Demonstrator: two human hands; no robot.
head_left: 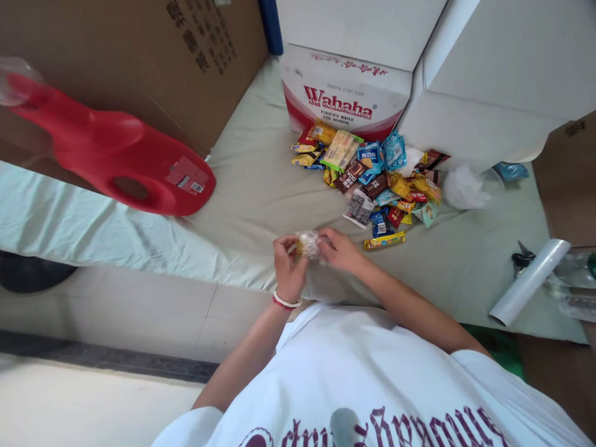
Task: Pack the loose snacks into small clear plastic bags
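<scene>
Between my two hands is a small packet in clear, shiny plastic wrap (pixel 308 246), yellowish at its left end; its exact contents are too blurred to tell. My left hand (pixel 289 264), with a white and red bracelet at the wrist, pinches the yellowish end. My right hand (pixel 342 249) has its fingers closed on the other end of the wrap. Just beyond my right hand lies a yellow stick-shaped snack packet (pixel 385 240). Behind it spreads a pile of wrapped snacks (pixel 367 171) in blue, brown, yellow and red packaging.
A Wahaba-style white and red carton, printed "Wahaha" (pixel 344 93), stands behind the pile. A large red jug (pixel 125 149) is at the left by a brown cardboard box (pixel 139 56). On the right are crumpled white plastic (pixel 465 187), a plastic-film roll (pixel 529 282) and scissors (pixel 522 257).
</scene>
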